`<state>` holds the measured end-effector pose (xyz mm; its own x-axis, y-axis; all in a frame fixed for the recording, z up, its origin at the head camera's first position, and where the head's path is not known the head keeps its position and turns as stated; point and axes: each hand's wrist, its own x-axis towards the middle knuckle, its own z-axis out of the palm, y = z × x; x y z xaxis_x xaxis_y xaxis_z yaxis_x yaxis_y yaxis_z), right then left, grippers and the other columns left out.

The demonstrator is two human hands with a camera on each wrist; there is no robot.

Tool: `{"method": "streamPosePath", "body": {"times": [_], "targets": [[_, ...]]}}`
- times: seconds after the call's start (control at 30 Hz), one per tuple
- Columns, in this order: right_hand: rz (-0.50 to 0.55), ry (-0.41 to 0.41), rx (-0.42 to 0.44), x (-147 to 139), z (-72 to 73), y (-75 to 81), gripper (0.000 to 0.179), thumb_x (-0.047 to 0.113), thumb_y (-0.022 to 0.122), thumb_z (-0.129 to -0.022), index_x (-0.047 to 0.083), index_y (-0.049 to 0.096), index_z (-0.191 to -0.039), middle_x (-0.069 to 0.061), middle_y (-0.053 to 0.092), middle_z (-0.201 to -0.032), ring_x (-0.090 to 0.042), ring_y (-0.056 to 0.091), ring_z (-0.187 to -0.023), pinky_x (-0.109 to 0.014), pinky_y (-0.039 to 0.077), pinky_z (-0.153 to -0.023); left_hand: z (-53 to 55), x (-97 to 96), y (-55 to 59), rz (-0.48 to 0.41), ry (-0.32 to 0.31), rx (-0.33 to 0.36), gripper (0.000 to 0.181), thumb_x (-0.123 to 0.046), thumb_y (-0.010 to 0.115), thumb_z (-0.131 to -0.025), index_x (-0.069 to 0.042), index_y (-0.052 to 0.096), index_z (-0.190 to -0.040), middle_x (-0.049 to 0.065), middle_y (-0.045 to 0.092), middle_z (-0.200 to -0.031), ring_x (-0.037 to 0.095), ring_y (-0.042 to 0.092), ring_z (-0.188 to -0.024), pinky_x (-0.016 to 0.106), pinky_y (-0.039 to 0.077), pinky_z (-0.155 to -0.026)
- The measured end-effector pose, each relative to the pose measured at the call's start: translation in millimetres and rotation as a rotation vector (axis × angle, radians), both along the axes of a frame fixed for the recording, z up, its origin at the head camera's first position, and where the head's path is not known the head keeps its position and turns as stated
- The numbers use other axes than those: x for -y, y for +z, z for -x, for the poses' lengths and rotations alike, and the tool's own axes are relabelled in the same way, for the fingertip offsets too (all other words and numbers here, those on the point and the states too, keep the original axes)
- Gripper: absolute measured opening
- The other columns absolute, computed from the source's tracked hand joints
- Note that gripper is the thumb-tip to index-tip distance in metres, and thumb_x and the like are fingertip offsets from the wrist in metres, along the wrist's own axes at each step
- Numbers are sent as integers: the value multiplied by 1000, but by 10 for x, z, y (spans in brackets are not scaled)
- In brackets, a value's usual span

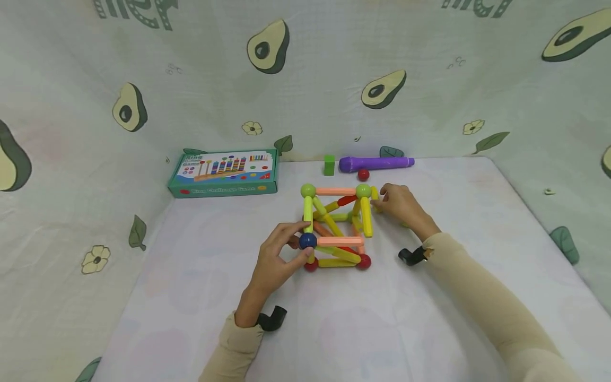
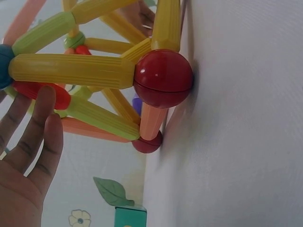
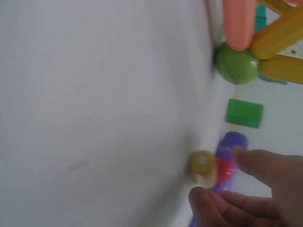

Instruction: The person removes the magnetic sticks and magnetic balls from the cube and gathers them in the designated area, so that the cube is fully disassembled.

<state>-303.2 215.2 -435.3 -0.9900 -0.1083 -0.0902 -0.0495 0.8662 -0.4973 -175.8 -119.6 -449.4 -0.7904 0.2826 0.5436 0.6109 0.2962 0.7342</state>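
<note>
A frame of magnetic rods and balls stands on the table. My left hand [image 1: 274, 262] holds its near left corner, thumb and index finger about the dark blue ball [image 1: 307, 241]. Pink rods [image 1: 339, 241], yellow rods and green rods join red balls [image 2: 163, 78] low down and green balls [image 1: 308, 190] higher up. To the right of the frame, my right hand [image 1: 402, 207] pinches a yellow rod [image 1: 375, 193] near the upper right green ball [image 1: 364, 190]. That rod's end [image 3: 202, 162] is blurred in the right wrist view, and the fingertips partly hide it.
Behind the frame lie a loose red ball [image 1: 363, 174], a green block [image 1: 329, 165] and a purple microphone-shaped stick [image 1: 377, 163]. A green game box [image 1: 221, 188] sits at the back left. Avocado-print cloth [image 1: 315, 106] hangs along the back.
</note>
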Motion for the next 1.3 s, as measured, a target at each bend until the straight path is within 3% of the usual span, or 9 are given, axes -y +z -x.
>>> {"method": "streamPosePath", "body": {"times": [0.13, 0.23, 0.37, 0.5, 0.7, 0.9, 1.07, 1.3], "targets": [[60, -22, -110, -38, -159, 151, 39, 29, 61, -100, -5, 62, -120, -20, 67, -100, -33, 61, -88, -45, 52, -75, 8, -13, -5, 4, -7, 2, 52, -7, 78, -86, -10, 60, -135, 6, 59, -120, 18, 61, -90, 37, 55, -81], [176, -24, -148, -8, -309, 242, 38, 35, 58, -102, 0, 64, -118, -16, 70, -100, -33, 66, -89, -45, 52, -77, 12, 4, -8, 4, -6, -3, 52, -13, 78, -87, -15, 60, -137, 2, 59, -121, 15, 61, -91, 34, 54, -81], [389, -43, -121, 96, -500, 297, 42, 44, 56, -101, 6, 61, -118, -13, 72, -101, -32, 69, -88, -38, 54, -75, 28, 23, -4, 3, -12, -17, 53, -15, 78, -88, -15, 59, -137, 2, 59, -121, 16, 61, -91, 34, 54, -81], [600, -27, -63, 227, -634, 304, 42, 42, 59, -101, 2, 59, -116, -14, 71, -101, -29, 69, -86, -37, 59, -77, 22, 15, 26, 12, 1, -12, 53, -10, 79, -86, -12, 60, -136, 5, 59, -120, 18, 61, -90, 37, 55, -81], [760, -33, -45, 357, -741, 262, 46, 41, 70, -94, 0, 60, -113, -6, 74, -95, -24, 70, -80, -36, 57, -82, -44, -19, 103, 4, 14, 11, 50, -1, 77, -85, -5, 61, -132, 10, 59, -117, 21, 60, -89, 42, 55, -79], [822, -41, -113, 383, -775, 222, 41, 33, 75, -92, 1, 61, -113, -7, 73, -91, -22, 68, -76, -30, 57, -76, -15, -4, 15, 16, 19, 23, 53, -8, 79, -86, -12, 61, -135, 4, 59, -119, 17, 60, -91, 37, 55, -81], [737, -38, -167, 342, -783, 200, 38, 33, 76, -91, 4, 65, -114, -9, 71, -93, -20, 67, -78, -27, 56, -74, 8, 8, -29, 18, 13, 16, 54, -8, 79, -85, -12, 60, -135, 5, 59, -120, 17, 59, -90, 36, 54, -80], [688, 10, -248, 270, -765, 196, 32, 22, 77, -91, 4, 69, -117, -14, 71, -98, -17, 67, -83, -19, 54, -71, -103, -34, 226, -2, -3, -21, 50, 0, 76, -85, -2, 60, -132, 13, 59, -116, 21, 60, -86, 39, 55, -79]]}}
